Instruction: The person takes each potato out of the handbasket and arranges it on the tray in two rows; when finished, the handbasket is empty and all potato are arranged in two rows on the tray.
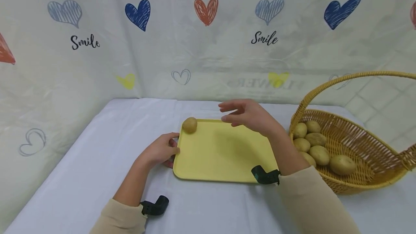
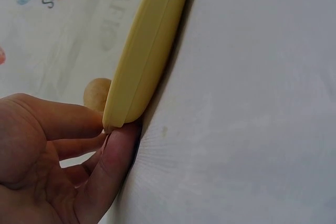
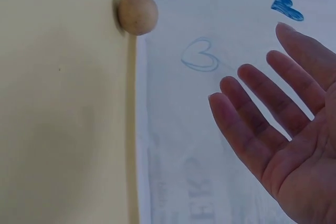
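Note:
A yellow tray lies on the white-covered table. At its left edge my left hand pinches the rim; in the left wrist view the fingers and thumb lie on either side of the tray's corner. One round potato sits in the far left corner of the tray. Over the tray's far side hovers my right hand, holding nothing. Its fingers are spread and slightly bent in the right wrist view, apart from the potato.
On the right stands a wicker basket with a tall arched handle. Several potatoes are grouped toward its left side. A white sheet with printed hearts hangs behind the table.

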A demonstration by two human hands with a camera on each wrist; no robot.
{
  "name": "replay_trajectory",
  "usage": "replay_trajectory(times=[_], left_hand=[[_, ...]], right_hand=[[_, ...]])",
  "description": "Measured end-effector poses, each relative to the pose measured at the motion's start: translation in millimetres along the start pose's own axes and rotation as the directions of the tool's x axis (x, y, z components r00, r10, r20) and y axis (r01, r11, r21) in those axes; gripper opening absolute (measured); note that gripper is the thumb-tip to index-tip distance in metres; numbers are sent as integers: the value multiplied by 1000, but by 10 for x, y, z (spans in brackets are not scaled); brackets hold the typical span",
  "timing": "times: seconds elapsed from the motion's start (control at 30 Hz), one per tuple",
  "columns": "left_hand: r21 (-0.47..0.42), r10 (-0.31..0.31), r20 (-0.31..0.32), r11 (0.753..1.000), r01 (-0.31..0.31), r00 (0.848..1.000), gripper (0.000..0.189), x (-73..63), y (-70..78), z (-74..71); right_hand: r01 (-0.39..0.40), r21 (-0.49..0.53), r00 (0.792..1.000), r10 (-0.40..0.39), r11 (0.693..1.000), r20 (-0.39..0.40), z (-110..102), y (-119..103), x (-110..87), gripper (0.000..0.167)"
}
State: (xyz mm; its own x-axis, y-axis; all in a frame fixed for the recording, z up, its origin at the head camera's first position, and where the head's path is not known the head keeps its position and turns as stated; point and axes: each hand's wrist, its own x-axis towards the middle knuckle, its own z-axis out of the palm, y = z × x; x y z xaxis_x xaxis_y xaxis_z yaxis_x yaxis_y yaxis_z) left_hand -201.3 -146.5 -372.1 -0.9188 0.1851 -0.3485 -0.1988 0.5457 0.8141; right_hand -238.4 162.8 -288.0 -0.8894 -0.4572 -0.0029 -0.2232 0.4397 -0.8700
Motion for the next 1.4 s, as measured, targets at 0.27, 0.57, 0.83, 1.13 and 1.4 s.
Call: replay_trajectory(times=[0.27,0.57,0.83,1.13,1.4], left_hand=[[-9,9,4,1000,-9,1000,62,-19,-3,6],[-16,17,12,1000,-17,1000,61,-25,-30,8],[-13,23,22,1000,-23,999,61,-13,-11,25],[-5,23,14,1000,-23,1000,61,-29,21,26],[10,14,6,1000,-14,1000,61,-31,6,24]], right_hand=[[3,-11,1000,-3,1000,-15,-145,-103,-89,44],[11,-49,996,-16,999,-93,-290,-195,-210,39],[2,-118,995,-13,993,-98,-472,-232,-400,41],[-22,-142,992,5,990,-122,-675,-215,-569,37],[-49,-174,994,31,984,-108,-842,-212,-740,35]])
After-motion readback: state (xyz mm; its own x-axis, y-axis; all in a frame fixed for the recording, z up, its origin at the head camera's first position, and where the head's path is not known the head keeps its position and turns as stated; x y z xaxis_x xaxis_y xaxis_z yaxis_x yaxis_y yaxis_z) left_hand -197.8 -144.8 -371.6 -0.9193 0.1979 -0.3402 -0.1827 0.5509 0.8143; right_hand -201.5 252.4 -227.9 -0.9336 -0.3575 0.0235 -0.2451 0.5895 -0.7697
